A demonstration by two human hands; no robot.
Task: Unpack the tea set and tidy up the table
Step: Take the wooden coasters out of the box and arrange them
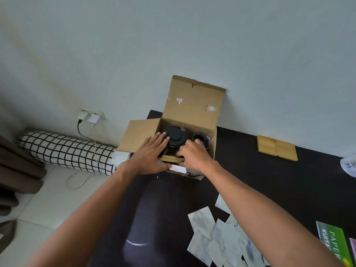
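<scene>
box [192,112] open at the far edge of the dark surface [269,180]. black pot [176,136] sits inside, left of a cup [201,139]. left hand [152,155] flat and spread against the pot; right hand [193,154] curled at its base, grip hidden. suggest lifting straight up, supporting underneath, lid pinned.

The cardboard box [189,112] sat open on the desk [269,180], its lid flap upright. Inside, a black lidded teapot [176,136] stood left of a small black cup [202,140]. Wooden trays [277,148] lay flat to the right, well apart.
</scene>
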